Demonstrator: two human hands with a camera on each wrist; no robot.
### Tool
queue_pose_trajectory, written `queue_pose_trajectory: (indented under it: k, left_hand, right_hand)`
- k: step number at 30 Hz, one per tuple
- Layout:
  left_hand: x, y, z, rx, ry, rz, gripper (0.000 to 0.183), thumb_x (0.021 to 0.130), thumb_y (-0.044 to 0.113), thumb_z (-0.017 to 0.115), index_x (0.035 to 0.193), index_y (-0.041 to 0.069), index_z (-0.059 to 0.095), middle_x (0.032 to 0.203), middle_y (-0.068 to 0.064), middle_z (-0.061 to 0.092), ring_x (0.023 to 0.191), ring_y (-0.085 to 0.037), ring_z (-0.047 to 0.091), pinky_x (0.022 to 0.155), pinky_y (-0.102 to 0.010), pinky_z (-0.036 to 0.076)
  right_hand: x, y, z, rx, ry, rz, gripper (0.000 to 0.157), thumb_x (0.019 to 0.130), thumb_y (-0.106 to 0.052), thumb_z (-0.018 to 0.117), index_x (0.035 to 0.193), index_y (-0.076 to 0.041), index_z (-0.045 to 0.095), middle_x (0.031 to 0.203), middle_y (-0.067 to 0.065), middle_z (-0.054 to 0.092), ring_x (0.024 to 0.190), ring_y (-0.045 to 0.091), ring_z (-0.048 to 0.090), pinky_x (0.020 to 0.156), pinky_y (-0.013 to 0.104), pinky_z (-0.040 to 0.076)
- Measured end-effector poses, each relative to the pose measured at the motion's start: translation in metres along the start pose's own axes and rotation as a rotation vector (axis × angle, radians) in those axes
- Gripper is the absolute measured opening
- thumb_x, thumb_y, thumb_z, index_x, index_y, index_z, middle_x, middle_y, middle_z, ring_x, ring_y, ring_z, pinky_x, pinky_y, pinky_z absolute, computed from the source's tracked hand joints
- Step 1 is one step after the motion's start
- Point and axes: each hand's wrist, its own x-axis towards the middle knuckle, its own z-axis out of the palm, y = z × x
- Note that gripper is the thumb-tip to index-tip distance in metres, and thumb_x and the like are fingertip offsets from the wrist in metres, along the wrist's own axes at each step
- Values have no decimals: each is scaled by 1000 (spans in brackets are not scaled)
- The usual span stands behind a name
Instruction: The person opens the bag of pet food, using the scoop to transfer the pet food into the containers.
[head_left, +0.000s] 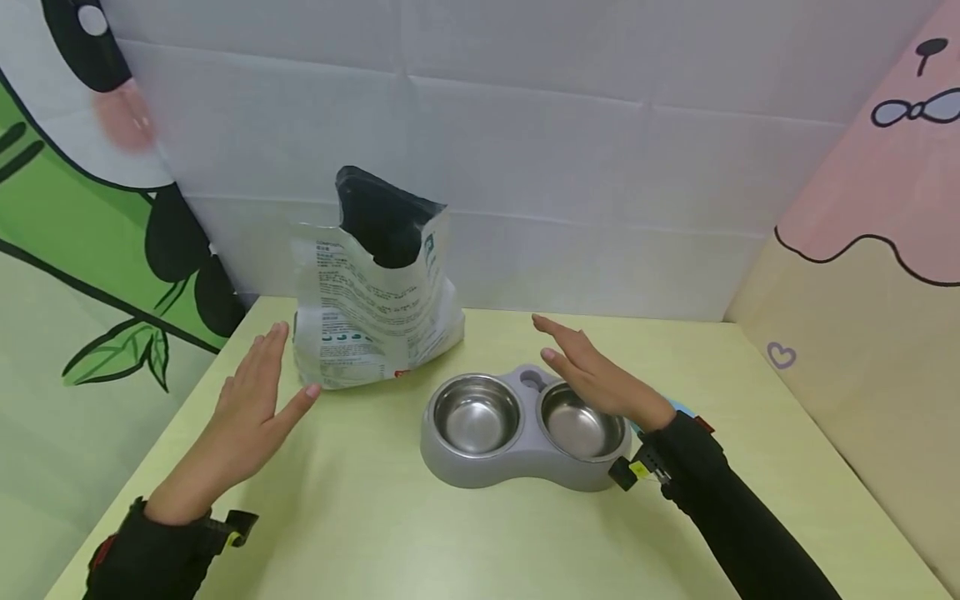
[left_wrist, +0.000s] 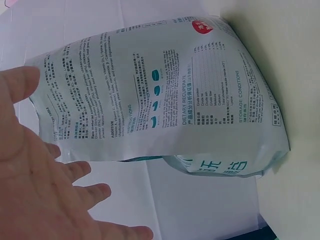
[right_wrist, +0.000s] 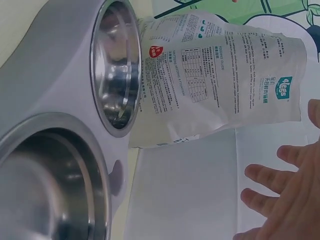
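Note:
A white pet food bag (head_left: 375,308) with a dark inside stands on the table with its top gaping. Left of it, in the head view, my left hand (head_left: 247,408) is held up with straight, spread fingers and nothing in it. To the right my right hand (head_left: 600,379) hovers over a grey double bowl stand (head_left: 517,471), its fingers extended and holding nothing. Two steel bowls sit in the stand, the left bowl (head_left: 477,415) in full view and the right bowl (head_left: 577,429) partly covered by that hand. Both bowls look empty.
A light blue item (head_left: 678,407) shows just behind my right wrist, mostly hidden. The pale yellow table (head_left: 420,542) ends at a white sheet (head_left: 562,192) at the back. Printed cartoon walls (head_left: 847,250) close in the sides.

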Motion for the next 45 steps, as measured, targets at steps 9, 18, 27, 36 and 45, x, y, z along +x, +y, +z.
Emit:
queue_pose_trajectory:
  k: [9, 18, 27, 36, 45]
  left_hand:
    - [8, -10, 3, -154, 166, 33, 71, 94, 29, 46, 142, 22, -6, 149, -11, -2, 134, -32, -2, 104, -63, 2]
    - [18, -8, 8, -349, 261, 27, 60, 96, 23, 39, 142, 26, -1, 149, -7, 2, 134, -24, 0, 105, -61, 1]
    - [28, -5, 7, -351, 299, 1, 60, 96, 27, 39, 142, 25, 1, 149, -6, 3, 134, -23, 2, 106, -59, 3]
    - [41, -4, 2, -352, 299, 2, 60, 96, 29, 39, 142, 24, 0, 149, -5, 2, 134, -22, 2, 106, -59, 4]
    - [53, 1, -2, -406, 297, 2, 64, 96, 31, 40, 141, 25, -5, 149, -4, 1, 134, -19, 2, 107, -57, 4]
  right_hand:
    - [21, -17, -5, 69, -25, 31, 47, 100, -26, 29, 142, -16, 10, 146, 4, 19, 133, 19, 15, 109, 46, 16]
    - [36, -8, -3, 93, -25, 10, 48, 99, -41, 27, 141, -26, 10, 147, 0, 19, 133, 15, 14, 108, 48, 18]
    - [53, -17, -21, 162, -32, 48, 45, 99, -40, 25, 140, -32, 8, 146, -3, 18, 133, 16, 16, 108, 46, 20]
    - [60, -52, -42, 180, -29, 74, 46, 100, -31, 22, 142, -17, 7, 146, 12, 18, 132, 22, 18, 108, 46, 20]
    - [71, -58, -46, 189, -30, 71, 45, 100, -34, 22, 141, -23, 8, 146, 8, 19, 132, 18, 19, 108, 43, 21]
